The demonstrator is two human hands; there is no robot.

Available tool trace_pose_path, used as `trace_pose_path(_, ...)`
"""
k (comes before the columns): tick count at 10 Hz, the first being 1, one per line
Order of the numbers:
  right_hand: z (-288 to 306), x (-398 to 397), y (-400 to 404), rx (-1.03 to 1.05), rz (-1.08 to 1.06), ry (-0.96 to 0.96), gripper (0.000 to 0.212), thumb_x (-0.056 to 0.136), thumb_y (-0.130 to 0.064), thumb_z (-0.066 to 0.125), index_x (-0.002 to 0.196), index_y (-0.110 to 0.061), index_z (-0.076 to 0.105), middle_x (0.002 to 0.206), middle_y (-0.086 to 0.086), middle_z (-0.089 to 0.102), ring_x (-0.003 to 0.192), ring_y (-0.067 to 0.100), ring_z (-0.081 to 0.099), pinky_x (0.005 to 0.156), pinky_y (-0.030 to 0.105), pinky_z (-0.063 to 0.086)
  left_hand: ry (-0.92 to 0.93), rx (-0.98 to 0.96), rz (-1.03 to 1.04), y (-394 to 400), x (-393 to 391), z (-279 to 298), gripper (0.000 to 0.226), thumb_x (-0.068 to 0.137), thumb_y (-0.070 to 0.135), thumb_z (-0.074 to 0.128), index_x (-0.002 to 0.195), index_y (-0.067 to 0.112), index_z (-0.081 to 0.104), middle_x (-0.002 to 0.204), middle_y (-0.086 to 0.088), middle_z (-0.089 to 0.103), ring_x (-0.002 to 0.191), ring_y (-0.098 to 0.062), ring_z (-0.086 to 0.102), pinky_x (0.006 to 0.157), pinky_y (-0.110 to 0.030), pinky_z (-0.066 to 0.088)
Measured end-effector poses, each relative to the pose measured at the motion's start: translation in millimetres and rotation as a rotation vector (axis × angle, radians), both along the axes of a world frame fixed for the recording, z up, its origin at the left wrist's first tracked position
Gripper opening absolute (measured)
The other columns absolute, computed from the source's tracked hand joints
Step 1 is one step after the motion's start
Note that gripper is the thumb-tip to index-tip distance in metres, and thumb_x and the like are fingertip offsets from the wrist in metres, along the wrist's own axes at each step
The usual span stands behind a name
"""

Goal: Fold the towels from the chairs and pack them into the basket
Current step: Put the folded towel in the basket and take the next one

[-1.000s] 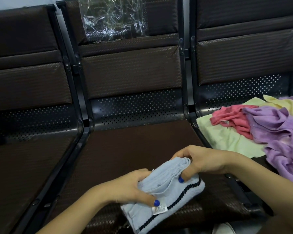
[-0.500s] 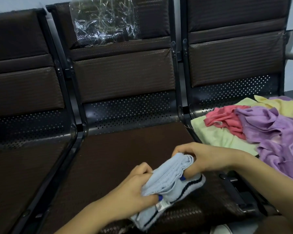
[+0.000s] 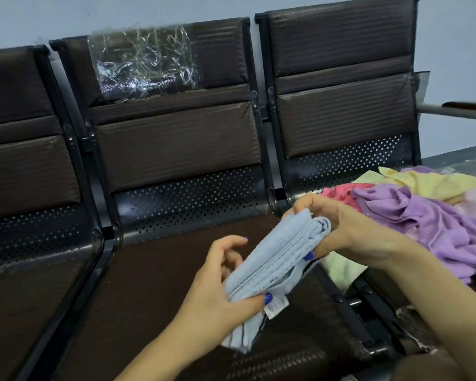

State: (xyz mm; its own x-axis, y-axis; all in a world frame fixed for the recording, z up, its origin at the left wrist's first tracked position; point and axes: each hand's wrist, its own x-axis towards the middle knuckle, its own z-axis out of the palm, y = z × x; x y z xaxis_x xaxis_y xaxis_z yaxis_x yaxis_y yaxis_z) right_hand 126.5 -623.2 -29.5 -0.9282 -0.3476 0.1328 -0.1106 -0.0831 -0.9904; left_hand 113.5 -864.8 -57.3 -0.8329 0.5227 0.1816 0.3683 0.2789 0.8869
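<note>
The chairs [image 3: 176, 149] carry a loose towel pile [image 3: 429, 215] on the right seat. Above the middle seat, the folded blue towel [image 3: 278, 259] slants from left hand [image 3: 217, 292] up to right hand [image 3: 338, 229]; each grip pinches one end. No basket shows.

Head view, looking forward and down, close over chairs [image 3: 176, 149], hands nearest.

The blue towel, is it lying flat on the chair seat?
No, both hands, left hand and right hand, hold the folded blue towel up above the seat.
</note>
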Motion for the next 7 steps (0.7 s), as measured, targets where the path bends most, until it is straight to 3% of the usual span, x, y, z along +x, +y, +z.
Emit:
trace_pose_path(1, 16.9, 12.3, 14.2, -0.159, -0.075, 0.045, 0.052, 0.043, 0.003, 0.081, 0.088, -0.022, 0.073, 0.09, 0.002, 0.07, 0.082, 0.014, 0.067, 0.067, 0.025, 0.056, -0.192, 0.101, -0.079, 20.0, -0.2, 16.1, 0.061, 0.047, 0.035, 0.083, 0.106, 0.03, 0.066, 0.094, 0.007, 0.07, 0.086, -0.011, 0.068, 0.075, -0.026, 0.056)
trace_pose_path(2, 32.0, 24.7, 29.4, -0.322, -0.258, 0.024, 0.055, 0.043, 0.001, 0.087, 0.093, -0.018, 0.073, 0.09, 0.007, 0.071, 0.08, 0.018, 0.068, 0.069, 0.028, 0.058, -0.337, 0.209, -0.168, 49.3, 7.0, 34.3, 0.041, 0.052, 0.031, 0.081, 0.093, 0.025, 0.074, 0.094, -0.005, 0.074, 0.085, -0.02, 0.071, 0.07, -0.03, 0.056)
trace_pose_path(3, 31.9, 41.5, 43.5, -0.492, -0.507, -0.113, 0.035, 0.068, -0.017, 0.078, 0.102, -0.016, 0.073, 0.104, 0.008, 0.071, 0.099, 0.022, 0.065, 0.097, 0.039, 0.05, -0.495, 0.33, -0.205, 84.3, 18.0, 49.7, 0.026, 0.064, 0.017, 0.075, 0.09, 0.019, 0.076, 0.093, -0.011, 0.074, 0.079, -0.023, 0.072, 0.061, -0.029, 0.056)
trace_pose_path(4, 13.2, 71.1, 52.2, -0.576, -0.637, -0.248, 0.043, 0.057, -0.05, 0.082, 0.09, -0.023, 0.078, 0.099, 0.004, 0.074, 0.098, 0.021, 0.069, 0.091, 0.041, 0.054, -0.551, 0.355, -0.253, 128.8, 35.6, 59.4, 0.029, 0.069, 0.009, 0.078, 0.097, 0.014, 0.074, 0.099, -0.012, 0.074, 0.087, -0.028, 0.071, 0.068, -0.034, 0.059)
trace_pose_path(5, -2.4, 130.3, 62.3, -0.601, -0.624, -0.142, 0.034, 0.055, -0.056, 0.071, 0.08, -0.033, 0.073, 0.077, -0.013, 0.073, 0.069, 0.004, 0.07, 0.057, 0.02, 0.056, -0.593, 0.344, -0.303, 178.9, 60.7, 57.0, 0.034, 0.071, 0.01, 0.072, 0.105, 0.012, 0.07, 0.099, -0.011, 0.074, 0.09, -0.029, 0.071, 0.079, -0.041, 0.057)
trace_pose_path(6, -103.9, 153.3, 5.6, -0.765, -0.642, -0.269, 0.039, 0.057, -0.05, 0.078, 0.089, -0.029, 0.074, 0.086, -0.006, 0.074, 0.076, 0.009, 0.071, 0.062, 0.024, 0.057, -0.664, 0.243, -0.409, 225.9, 92.5, 47.1, 0.039, 0.07, 0.013, 0.072, 0.109, 0.011, 0.069, 0.102, -0.013, 0.073, 0.096, -0.032, 0.069, 0.09, -0.047, 0.053)
trace_pose_path(7, -163.9, 182.1, -7.7, -0.555, -0.843, -0.277, 0.045, 0.058, -0.043, 0.084, 0.098, -0.024, 0.075, 0.095, 0.001, 0.074, 0.084, 0.015, 0.072, 0.066, 0.028, 0.058, -0.719, 0.102, -0.535, 265.6, 123.8, 31.0, 0.038, 0.074, 0.013, 0.07, 0.112, 0.013, 0.067, 0.103, -0.012, 0.073, 0.097, -0.031, 0.069, 0.094, -0.048, 0.051)
